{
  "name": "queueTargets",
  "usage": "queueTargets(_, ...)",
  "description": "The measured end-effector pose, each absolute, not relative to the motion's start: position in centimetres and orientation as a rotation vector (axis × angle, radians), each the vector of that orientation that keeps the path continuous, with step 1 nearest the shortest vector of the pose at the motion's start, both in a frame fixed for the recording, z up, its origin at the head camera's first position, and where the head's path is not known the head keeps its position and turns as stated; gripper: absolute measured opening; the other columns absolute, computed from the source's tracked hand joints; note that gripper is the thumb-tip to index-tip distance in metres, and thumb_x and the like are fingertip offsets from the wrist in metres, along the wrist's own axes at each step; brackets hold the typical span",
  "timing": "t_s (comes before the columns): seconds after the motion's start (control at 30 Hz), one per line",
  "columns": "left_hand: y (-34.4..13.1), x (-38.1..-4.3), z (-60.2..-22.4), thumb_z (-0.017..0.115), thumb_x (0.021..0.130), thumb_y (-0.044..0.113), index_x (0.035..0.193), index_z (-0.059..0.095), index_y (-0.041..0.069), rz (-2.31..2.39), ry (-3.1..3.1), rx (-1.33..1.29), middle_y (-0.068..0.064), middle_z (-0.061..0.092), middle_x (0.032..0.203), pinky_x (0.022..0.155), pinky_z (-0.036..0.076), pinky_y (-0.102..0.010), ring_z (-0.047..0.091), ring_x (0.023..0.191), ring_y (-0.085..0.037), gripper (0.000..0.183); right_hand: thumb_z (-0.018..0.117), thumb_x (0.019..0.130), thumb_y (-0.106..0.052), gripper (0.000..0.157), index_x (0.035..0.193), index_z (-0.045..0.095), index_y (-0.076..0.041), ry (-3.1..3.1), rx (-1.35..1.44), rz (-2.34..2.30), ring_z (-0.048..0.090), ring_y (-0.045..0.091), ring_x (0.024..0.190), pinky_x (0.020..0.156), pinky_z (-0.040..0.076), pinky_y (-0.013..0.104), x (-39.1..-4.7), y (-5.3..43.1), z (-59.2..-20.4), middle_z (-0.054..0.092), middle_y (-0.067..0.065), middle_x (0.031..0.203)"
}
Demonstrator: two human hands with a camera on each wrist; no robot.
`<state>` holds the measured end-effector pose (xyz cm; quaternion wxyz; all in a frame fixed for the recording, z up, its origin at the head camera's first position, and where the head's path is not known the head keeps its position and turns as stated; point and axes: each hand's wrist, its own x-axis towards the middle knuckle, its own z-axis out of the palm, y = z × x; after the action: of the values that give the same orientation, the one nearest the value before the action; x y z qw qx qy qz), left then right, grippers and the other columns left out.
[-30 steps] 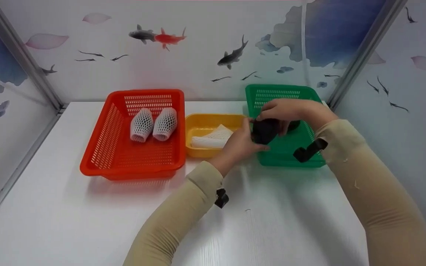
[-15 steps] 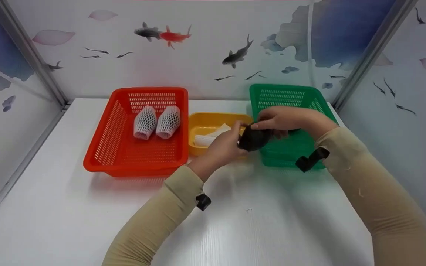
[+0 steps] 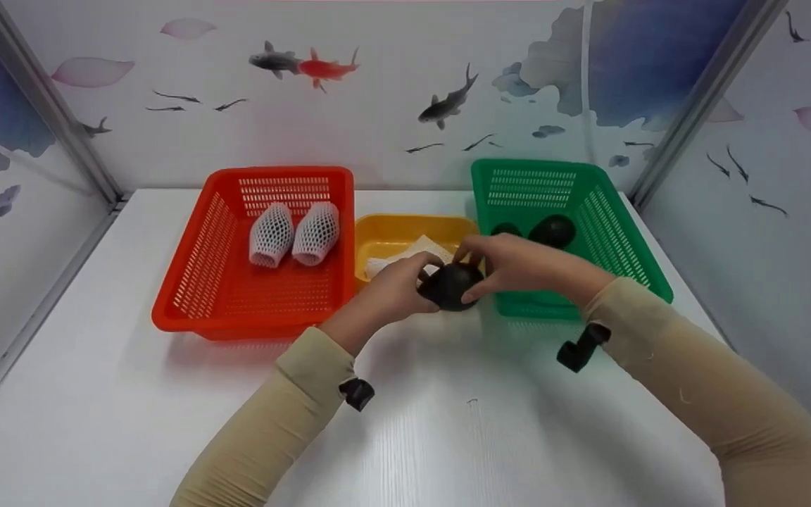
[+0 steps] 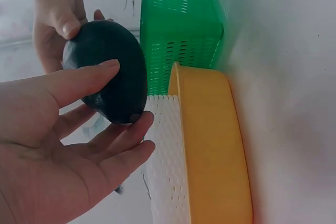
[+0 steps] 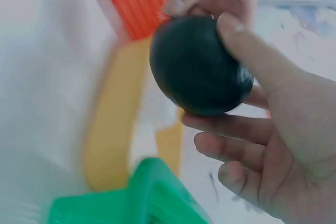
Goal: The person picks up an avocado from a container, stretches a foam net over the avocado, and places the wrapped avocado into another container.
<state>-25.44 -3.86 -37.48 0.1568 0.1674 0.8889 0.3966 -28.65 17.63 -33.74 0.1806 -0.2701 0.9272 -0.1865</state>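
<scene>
A person's left hand (image 3: 400,287) and right hand (image 3: 518,264) both grasp a dark fruit (image 3: 453,287). The step seems a hand-to-hand pass; next calls for one hand freed, probably for a net. From the fruit: eleven o'clock, yellow tray (image 3: 412,224), loose white nets (image 4: 165,156); nine, red basket (image 3: 250,303), two bulging nets (image 3: 272,236); two o'clock, green basket (image 3: 529,204), two more fruits (image 3: 553,231).
</scene>
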Motion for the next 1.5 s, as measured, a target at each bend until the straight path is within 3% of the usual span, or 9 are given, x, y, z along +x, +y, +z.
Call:
queueTargets(0.17, -4.2, -25.1, -37.9, 0.078, 0.084, 0.014, 0.136, 0.049, 0.020, 1.113, 2.543, 0.431, -0.005, 0.058, 0.128, 0.099, 0.046, -0.040, 0.054, 0.115, -0.024, 0.060, 0.086, 0.075, -0.027, 0.055, 0.119, 0.055, -0.019, 2.661, -0.757, -0.628, 0.059, 0.022, 0.093, 0.085, 0.053, 0.037, -27.5, 16.7, -35.3, 0.062, 0.000, 0.112)
queueTargets(0.3, -4.3, -25.1, -38.6, 0.080, 0.082, 0.015, 0.134, 0.053, 0.016, 1.034, 2.623, 0.434, -0.004, 0.059, 0.126, 0.103, 0.043, -0.041, 0.054, 0.114, -0.023, 0.059, 0.086, 0.076, -0.017, 0.053, 0.119, 0.055, -0.016, 2.705, -0.835, -0.714, 0.057, 0.021, 0.098, 0.088, 0.052, 0.039, -26.7, 16.3, -36.8, 0.061, 0.001, 0.114)
queueTargets(0.6, -4.0, -24.7, -40.9, 0.081, 0.080, 0.023, 0.122, 0.060, 0.013, 0.832, 2.742, 0.460, -0.005, 0.056, 0.104, 0.095, 0.046, -0.039, 0.051, 0.097, -0.024, 0.047, 0.080, 0.082, -0.016, 0.046, 0.119, 0.053, -0.009, 2.778, -1.055, -0.792, 0.054, 0.022, 0.101, 0.091, 0.049, 0.039, -25.1, 16.1, -40.9, 0.057, 0.007, 0.115)
queueTargets(0.83, -4.3, -24.4, -42.8, 0.074, 0.087, 0.023, 0.144, 0.038, 0.022, 1.031, 2.727, 0.390, 0.000, 0.048, 0.131, 0.110, 0.033, -0.041, 0.043, 0.117, -0.020, 0.067, 0.079, 0.083, -0.010, 0.053, 0.126, 0.048, -0.011, 2.790, -0.922, -0.807, 0.051, 0.024, 0.114, 0.101, 0.044, 0.044, -24.7, 15.5, -42.9, 0.052, 0.010, 0.128)
queueTargets(0.97, -4.4, -24.6, -43.6, 0.070, 0.091, 0.021, 0.146, 0.038, 0.021, 1.103, 2.772, 0.428, -0.002, 0.048, 0.138, 0.111, 0.030, -0.042, 0.043, 0.120, -0.021, 0.064, 0.077, 0.083, -0.005, 0.058, 0.131, 0.046, -0.010, 2.789, -0.882, -0.853, 0.048, 0.026, 0.121, 0.104, 0.040, 0.045, -24.9, 15.2, -43.6, 0.048, 0.011, 0.135)
queueTargets(1.17, -4.5, -25.4, -44.6, 0.068, 0.092, 0.013, 0.140, 0.046, 0.012, 0.960, 2.831, 0.417, -0.007, 0.057, 0.127, 0.108, 0.037, -0.041, 0.052, 0.110, -0.024, 0.053, 0.077, 0.083, -0.006, 0.052, 0.125, 0.047, -0.008, 2.822, -0.900, -0.839, 0.050, 0.027, 0.116, 0.102, 0.042, 0.045, -25.4, 14.9, -44.8, 0.050, 0.012, 0.129)
queueTargets(1.27, -4.3, -25.6, -45.0, 0.069, 0.089, 0.009, 0.130, 0.052, 0.008, 0.876, 2.859, 0.407, -0.009, 0.060, 0.114, 0.102, 0.042, -0.041, 0.054, 0.102, -0.025, 0.044, 0.079, 0.083, -0.008, 0.049, 0.120, 0.047, -0.007, 2.846, -0.900, -0.825, 0.053, 0.027, 0.111, 0.099, 0.044, 0.044, -25.6, 14.8, -45.4, 0.051, 0.013, 0.121)
queueTargets(1.4, -4.1, -25.7, -45.3, 0.067, 0.090, 0.008, 0.115, 0.055, 0.008, 0.777, 2.890, 0.420, -0.009, 0.060, 0.101, 0.094, 0.048, -0.040, 0.056, 0.094, -0.026, 0.028, 0.081, 0.080, -0.008, 0.052, 0.117, 0.045, -0.005, 2.852, -0.892, -0.866, 0.053, 0.029, 0.108, 0.097, 0.045, 0.044, -25.7, 14.8, -45.9, 0.051, 0.014, 0.118)
queueTargets(1.5, -4.1, -25.8, -45.3, 0.065, 0.091, 0.007, 0.115, 0.055, 0.010, 0.761, 2.887, 0.420, -0.009, 0.060, 0.101, 0.094, 0.048, -0.040, 0.056, 0.096, -0.026, 0.026, 0.083, 0.077, -0.006, 0.056, 0.117, 0.044, -0.003, 2.844, -0.890, -0.900, 0.052, 0.030, 0.108, 0.096, 0.045, 0.045, -25.7, 14.8, -46.0, 0.050, 0.016, 0.119)
